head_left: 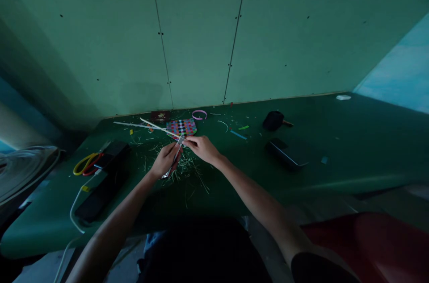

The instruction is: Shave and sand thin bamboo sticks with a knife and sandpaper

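My left hand (pixel 165 159) is closed round a slim metallic tool (pixel 172 162) that slants up to the right. Close beside its upper end, my right hand (pixel 202 147) pinches a long pale strip (pixel 157 127), which runs up to the left. Just behind my hands lies a colourful checkered woven piece (pixel 182 126), its near edge partly hidden by the tool and fingers. Thin pale shavings (pixel 189 167) are scattered under and around both hands on the green table.
Yellow- and red-handled scissors (pixel 85 164) and black objects lie at the left, with a white cable (pixel 71 211). A purple ring (pixel 199 114) is at the back. To the right are a black pouch (pixel 273 120) and a dark case (pixel 284 153).
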A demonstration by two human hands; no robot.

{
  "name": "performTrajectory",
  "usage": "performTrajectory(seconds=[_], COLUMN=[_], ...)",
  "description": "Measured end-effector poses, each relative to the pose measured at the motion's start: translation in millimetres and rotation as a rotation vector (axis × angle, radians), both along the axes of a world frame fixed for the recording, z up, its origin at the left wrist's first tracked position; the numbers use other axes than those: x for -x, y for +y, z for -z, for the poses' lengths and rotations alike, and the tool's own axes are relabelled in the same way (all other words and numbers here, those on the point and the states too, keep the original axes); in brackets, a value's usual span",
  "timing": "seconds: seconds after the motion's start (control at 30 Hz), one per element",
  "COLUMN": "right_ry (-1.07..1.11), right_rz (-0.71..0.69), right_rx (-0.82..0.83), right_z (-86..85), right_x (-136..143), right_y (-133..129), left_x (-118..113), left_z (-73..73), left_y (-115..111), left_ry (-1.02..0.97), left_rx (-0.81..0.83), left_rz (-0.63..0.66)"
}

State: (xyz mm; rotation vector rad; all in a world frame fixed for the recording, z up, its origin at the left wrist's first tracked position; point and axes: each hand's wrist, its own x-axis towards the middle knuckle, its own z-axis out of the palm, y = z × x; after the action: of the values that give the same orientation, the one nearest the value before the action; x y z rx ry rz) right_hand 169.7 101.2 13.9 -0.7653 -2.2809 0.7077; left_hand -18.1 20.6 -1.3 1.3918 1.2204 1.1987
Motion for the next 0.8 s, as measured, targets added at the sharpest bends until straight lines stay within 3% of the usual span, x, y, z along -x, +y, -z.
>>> performTrajectory(seconds=[0.3,0.47,0.57,0.67,0.8], right_ry=[-0.069,-0.080,-0.098,-0.143,-0.191], right_rz=[0.008,0.056,0.090,0.121,0.115], right_rx=[-0.068,-0.072,-0.111,-0.156,-0.228], right_z=[-2.3,10.2,17.0,19.7,21.0], right_x=[-11.7,-40.7,-61.2,-66.1,-50.0], right_y=[0.0,2.9,6.9,8.5,0.7], left_x=[-5.5,24.2,32.2,14.4,-17.7], left_z=[-1.0,-8.2,-9.3,-4.7,2.4], left_y=[-1.4,6.2,6.7,0.6,-8.6], left_ry=[0.025,-0.214,-0.274,-0.232,-0.093], left_rx=[0.017,-0.019,-0.015,0.008,0.074], left_rz=[0.020,-0.148,-0.122,-0.007,0.130])
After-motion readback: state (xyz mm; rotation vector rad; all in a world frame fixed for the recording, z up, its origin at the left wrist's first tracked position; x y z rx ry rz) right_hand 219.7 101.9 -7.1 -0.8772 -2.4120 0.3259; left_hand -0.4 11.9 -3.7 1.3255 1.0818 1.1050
